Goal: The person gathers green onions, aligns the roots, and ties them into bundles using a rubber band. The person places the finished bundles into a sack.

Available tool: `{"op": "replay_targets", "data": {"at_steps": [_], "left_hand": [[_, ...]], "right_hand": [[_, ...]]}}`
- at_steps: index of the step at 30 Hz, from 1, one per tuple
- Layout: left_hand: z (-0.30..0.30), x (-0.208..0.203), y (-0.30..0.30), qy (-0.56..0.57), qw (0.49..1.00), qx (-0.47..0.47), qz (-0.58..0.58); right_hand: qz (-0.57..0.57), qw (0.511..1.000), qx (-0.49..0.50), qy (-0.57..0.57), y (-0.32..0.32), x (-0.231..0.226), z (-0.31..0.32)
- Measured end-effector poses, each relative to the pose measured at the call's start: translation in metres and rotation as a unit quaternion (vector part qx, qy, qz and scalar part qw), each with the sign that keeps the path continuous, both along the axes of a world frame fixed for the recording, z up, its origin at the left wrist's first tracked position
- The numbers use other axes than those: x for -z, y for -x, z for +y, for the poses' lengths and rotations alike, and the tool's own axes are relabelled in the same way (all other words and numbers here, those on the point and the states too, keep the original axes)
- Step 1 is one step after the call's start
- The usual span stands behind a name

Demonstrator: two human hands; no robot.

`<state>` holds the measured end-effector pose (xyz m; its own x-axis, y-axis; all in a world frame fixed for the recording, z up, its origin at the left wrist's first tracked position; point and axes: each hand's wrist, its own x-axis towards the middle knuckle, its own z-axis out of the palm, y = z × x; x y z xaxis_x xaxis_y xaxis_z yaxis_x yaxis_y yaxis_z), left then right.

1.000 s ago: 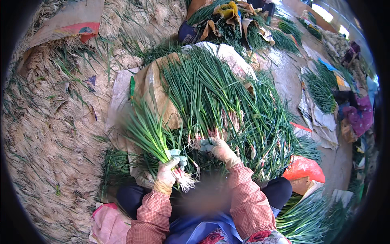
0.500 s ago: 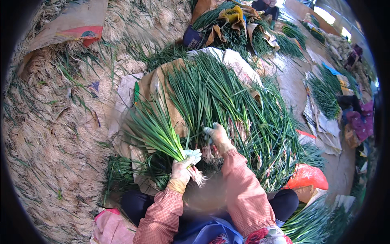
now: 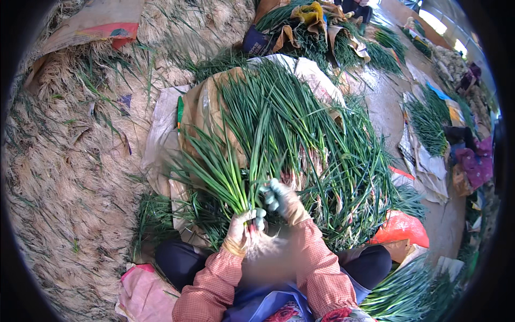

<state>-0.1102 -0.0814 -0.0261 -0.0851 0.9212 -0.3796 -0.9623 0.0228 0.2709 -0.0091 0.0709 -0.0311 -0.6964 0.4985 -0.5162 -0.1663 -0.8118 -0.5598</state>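
My left hand [image 3: 237,229], in a pale glove, closes round a bunch of garlic chives [image 3: 228,182]. Long green leaves fan up and away from me; pinkish bases and whitish roots [image 3: 263,244] hang below the fingers. Just right of the bunch is my right hand [image 3: 285,201], gloved too, with curled blue-grey fingertips. It is partly blurred, and what it holds, if anything, cannot be made out. Ahead of both hands lies a broad heap of chives [image 3: 289,112] on a brown sack [image 3: 209,110], some of its pale root ends pointing toward me.
Pale straw-like root litter [image 3: 70,204] covers the ground at left. A pink sack [image 3: 145,295] lies near my left knee, a red plastic bag [image 3: 402,228] by the right. More chives [image 3: 402,295] lie at the lower right. Another person [image 3: 475,161] sits at far right.
My right hand has drawn back from the heap toward the bunch in my left hand, its fingers curling. The bunch looks fuller and now stands more upright.
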Motion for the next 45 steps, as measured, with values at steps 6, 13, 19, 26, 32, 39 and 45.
{"op": "replay_targets", "data": {"at_steps": [6,13,19,26,32,39,45], "left_hand": [[0.0,-0.004,0.0,0.051,0.989,-0.017,0.14],[-0.015,0.021,0.01,0.122,0.984,-0.115,0.061],[-0.042,-0.002,0.025,0.026,0.994,-0.102,-0.014],[-0.039,-0.02,0.019,0.136,0.965,-0.127,0.185],[-0.049,-0.067,0.041,0.064,0.968,-0.196,0.144],[-0.024,-0.066,0.053,-0.057,0.986,-0.119,0.106],[0.007,-0.015,0.049,0.13,0.966,-0.063,0.216]], "right_hand": [[-0.068,0.985,-0.082,-0.139,0.014,-0.034,-0.036],[0.04,0.984,0.123,-0.124,-0.003,-0.006,-0.012],[-0.076,0.963,-0.163,-0.201,0.009,-0.028,-0.013],[-0.035,0.977,-0.099,-0.187,0.049,-0.03,-0.08],[-0.117,0.957,-0.128,-0.233,0.025,-0.013,-0.03],[-0.471,0.606,-0.304,-0.564,0.052,-0.02,0.011],[-0.375,0.616,-0.233,-0.653,0.02,-0.017,-0.017]]}}
